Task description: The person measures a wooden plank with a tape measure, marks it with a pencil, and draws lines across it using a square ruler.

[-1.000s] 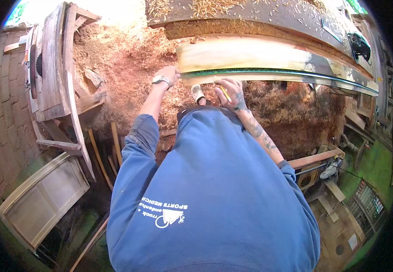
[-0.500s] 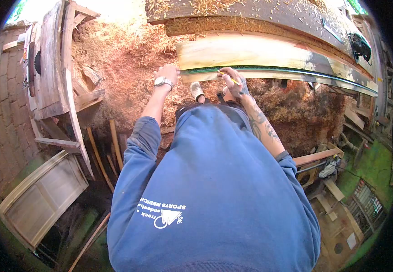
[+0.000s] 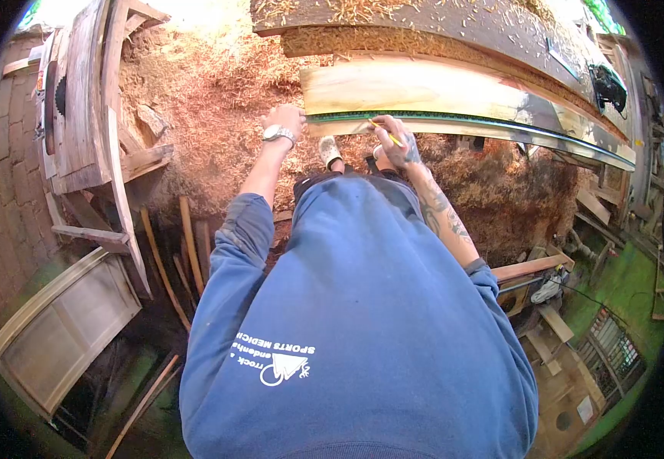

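A pale wooden board [image 3: 424, 86] lies lengthwise across the upper right. Along its near part runs a long dark green straightedge [image 3: 454, 117]. My left hand [image 3: 284, 119], with a watch on the wrist, is at the left end of the board and straightedge, its fingers closed at that end; what they grip is too small to tell. My right hand [image 3: 395, 141] holds a yellow pencil [image 3: 389, 136] at the board's near edge, the pencil's end close to the straightedge.
Beyond the board is a dark beam [image 3: 439, 38] strewn with shavings. A wooden saw table [image 3: 83, 99] with a circular blade stands at left, a framed panel [image 3: 72, 329] below it. Shavings cover the ground [image 3: 217, 107]. A black tool [image 3: 609, 88] lies at upper right.
My right hand has moved up toward the straightedge and changed the pencil's angle. My left hand has shifted slightly, staying at the board's end.
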Demonstrator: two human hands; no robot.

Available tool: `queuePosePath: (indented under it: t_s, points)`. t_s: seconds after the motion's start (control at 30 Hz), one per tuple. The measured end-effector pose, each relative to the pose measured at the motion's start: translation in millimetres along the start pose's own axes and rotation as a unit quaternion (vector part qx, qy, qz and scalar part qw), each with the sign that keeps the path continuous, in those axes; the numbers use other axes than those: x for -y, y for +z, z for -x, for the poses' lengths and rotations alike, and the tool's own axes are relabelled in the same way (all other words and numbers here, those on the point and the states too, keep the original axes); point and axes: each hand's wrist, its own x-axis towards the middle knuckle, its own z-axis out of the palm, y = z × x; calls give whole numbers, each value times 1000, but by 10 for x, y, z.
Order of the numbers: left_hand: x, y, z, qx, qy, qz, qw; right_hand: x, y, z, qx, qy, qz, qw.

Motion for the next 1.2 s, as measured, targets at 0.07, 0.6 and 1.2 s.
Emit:
queuePosePath:
  t_s: [0.07, 0.6, 1.2]
  points:
    - [-11, -21, 15, 4, -4, 1, 1000, -57, 43, 8, -10, -25, 20, 999]
    - [64, 145, -87, -18, -7, 35, 999, 20, 121, 230, -24, -41, 95, 994]
    - [42, 120, -73, -18, -25, 58, 998, 73, 105, 225, -17, -28, 62, 998]
